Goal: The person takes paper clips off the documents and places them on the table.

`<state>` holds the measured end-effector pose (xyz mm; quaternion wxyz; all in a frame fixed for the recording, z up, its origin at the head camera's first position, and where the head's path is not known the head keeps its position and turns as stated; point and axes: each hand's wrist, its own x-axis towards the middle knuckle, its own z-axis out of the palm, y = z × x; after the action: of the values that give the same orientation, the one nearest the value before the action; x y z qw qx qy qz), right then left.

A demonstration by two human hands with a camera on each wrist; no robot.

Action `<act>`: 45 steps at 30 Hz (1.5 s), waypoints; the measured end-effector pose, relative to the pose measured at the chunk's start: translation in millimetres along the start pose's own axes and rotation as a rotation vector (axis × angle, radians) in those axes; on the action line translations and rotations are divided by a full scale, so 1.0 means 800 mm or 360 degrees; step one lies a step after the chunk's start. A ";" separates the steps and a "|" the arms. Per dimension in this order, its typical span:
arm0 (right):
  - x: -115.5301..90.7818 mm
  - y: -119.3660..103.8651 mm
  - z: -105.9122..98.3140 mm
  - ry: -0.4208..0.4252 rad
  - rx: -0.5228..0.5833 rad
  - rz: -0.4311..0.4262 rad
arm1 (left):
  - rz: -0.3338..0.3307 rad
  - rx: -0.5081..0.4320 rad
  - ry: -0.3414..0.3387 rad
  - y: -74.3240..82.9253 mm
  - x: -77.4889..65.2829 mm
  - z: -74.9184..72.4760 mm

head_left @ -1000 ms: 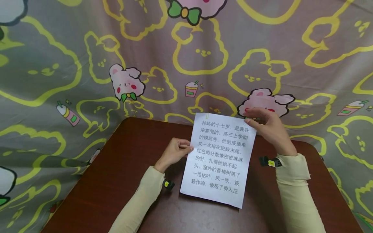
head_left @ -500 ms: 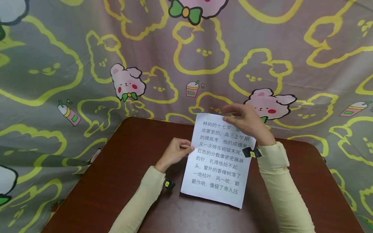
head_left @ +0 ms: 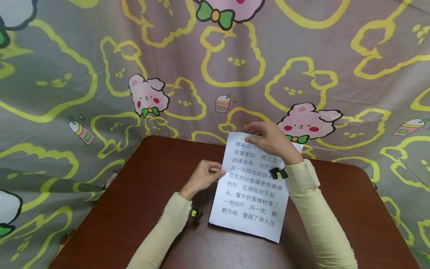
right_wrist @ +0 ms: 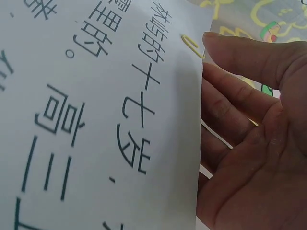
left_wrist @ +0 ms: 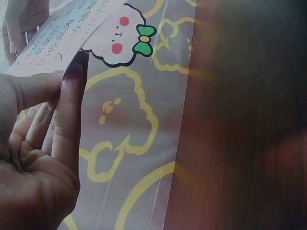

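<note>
A white sheet of paper (head_left: 252,190) printed with Chinese characters is held up, tilted, over the table. At its left edge my left hand (head_left: 203,175) pinches it between thumb and fingers, as the left wrist view also shows. A yellow paper clip (right_wrist: 193,46) sits on the top edge near the left corner. My right hand (head_left: 270,140) is at that top edge, thumb tip right by the clip. In the right wrist view its fingers (right_wrist: 225,103) reach behind the paper, with a gap between them and the thumb.
A dark reddish-brown table (head_left: 134,194) lies beneath the hands. Behind it hangs a curtain (head_left: 181,56) with cartoon bears and drink cups. Each wrist wears a small black camera over a pale yellow sleeve (head_left: 322,216).
My right hand has left the paper's top right corner and moved left along the top edge to the yellow paper clip. The left hand keeps its pinch on the paper's left edge.
</note>
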<state>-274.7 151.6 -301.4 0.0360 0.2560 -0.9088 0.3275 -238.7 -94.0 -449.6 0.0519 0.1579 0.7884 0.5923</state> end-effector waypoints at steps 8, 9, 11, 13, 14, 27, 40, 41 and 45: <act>0.006 -0.008 0.008 0.0000 -0.0034 0.0051 | -0.0001 -0.0009 -0.0007 0.003 -0.003 0.001; 0.006 -0.008 0.009 0.0000 -0.0027 0.0061 | -0.0003 -0.0009 -0.0011 0.002 -0.003 0.002; 0.006 -0.009 0.011 -0.0005 -0.0010 0.0080 | -0.0008 -0.0007 -0.0018 0.002 -0.003 0.002; 0.006 -0.009 0.012 -0.0007 0.0003 0.0090 | -0.0010 -0.0003 -0.0022 0.001 -0.003 0.003; 0.006 -0.009 0.012 -0.0009 0.0009 0.0090 | -0.0009 0.0001 -0.0022 0.001 -0.003 0.003; 0.008 -0.012 0.003 -0.0007 0.0017 0.0076 | 0.0006 0.0022 -0.0020 0.003 -0.001 0.001; -0.001 -0.013 -0.016 0.0077 0.0088 0.0079 | -0.0009 0.0041 0.0004 0.001 -0.001 0.000; -0.002 -0.013 -0.019 0.0095 0.0089 0.0079 | -0.0011 0.0036 0.0007 0.001 -0.001 0.000; -0.007 -0.010 -0.028 0.0165 0.0077 0.0059 | -0.0024 0.0014 0.0013 0.000 -0.001 -0.002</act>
<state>-267.8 162.4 -280.8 0.0707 0.2226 -0.9022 0.3627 -238.5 -95.5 -449.1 0.0526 0.1497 0.7924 0.5891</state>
